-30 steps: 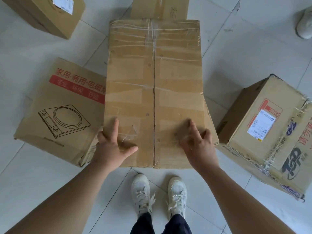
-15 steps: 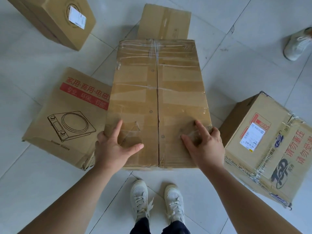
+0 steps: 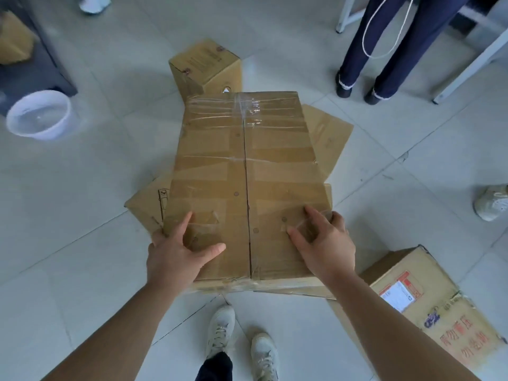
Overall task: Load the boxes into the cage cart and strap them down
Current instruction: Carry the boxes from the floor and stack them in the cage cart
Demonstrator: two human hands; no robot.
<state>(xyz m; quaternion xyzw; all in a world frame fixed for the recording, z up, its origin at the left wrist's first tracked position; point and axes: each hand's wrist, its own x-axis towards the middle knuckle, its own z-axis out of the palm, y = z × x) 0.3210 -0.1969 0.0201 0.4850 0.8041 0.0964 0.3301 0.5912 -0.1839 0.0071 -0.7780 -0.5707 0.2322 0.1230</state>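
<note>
Floor tiles (image 3: 82, 215) are shining pale grey under everything. A big box (image 3: 247, 166), brown and wrapped with clear tape, is being held in the middle of the room by a person who is looking down at it. It is hanging above the floor. It is hiding part of a flat box with a drawing (image 3: 148, 204) on the left and part of a flat piece of cardboard (image 3: 330, 138) on the right. A box with stickers (image 3: 428, 306) is lying on the floor just beside the person's right arm. Another person's legs (image 3: 398, 50) in dark trousers are standing at the far right. A small box (image 3: 206, 64) is sitting just past the big box. A white tub (image 3: 41, 114) is resting well off to the left. The left hand (image 3: 178, 254) is gripping the big box at its near left corner. Its thumb and first finger are spreading on top, and the other fingers are curling over the side. The right hand (image 3: 324, 243) is gripping the near right corner the same way. White shoes (image 3: 220, 331) are showing below the box.
</note>
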